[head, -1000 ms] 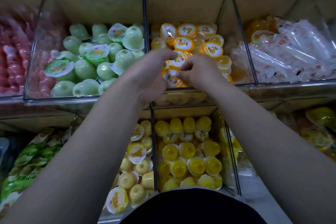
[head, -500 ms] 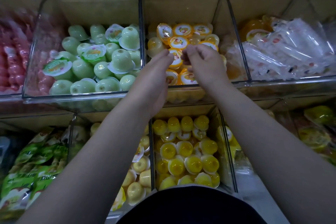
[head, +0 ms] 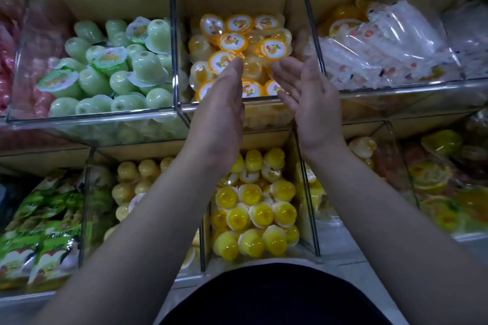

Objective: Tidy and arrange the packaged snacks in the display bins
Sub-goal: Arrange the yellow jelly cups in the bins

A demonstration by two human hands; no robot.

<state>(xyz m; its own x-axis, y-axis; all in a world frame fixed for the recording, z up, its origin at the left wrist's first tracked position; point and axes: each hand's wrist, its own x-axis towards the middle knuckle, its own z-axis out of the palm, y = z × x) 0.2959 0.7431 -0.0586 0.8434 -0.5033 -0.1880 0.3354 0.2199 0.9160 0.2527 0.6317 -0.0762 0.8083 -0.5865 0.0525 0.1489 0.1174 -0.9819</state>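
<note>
Released now, left hand (head: 221,105) and right hand (head: 306,97) hover flat and empty over jelly cups (head: 272,49) at the front edge of the bin (head: 261,98); it looks tidied.

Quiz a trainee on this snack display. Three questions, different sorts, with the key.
1. True or false: the left hand grips an orange-lidded jelly cup.
2. The right hand is: A) open and holding nothing; B) clenched in a fist; C) pinching a clear packet.
3. Fill in: the cups in the bin left of the orange-lidded ones are ____ in colour.

Key: 1 false, its fingers are straight; 2 A; 3 green.
</note>
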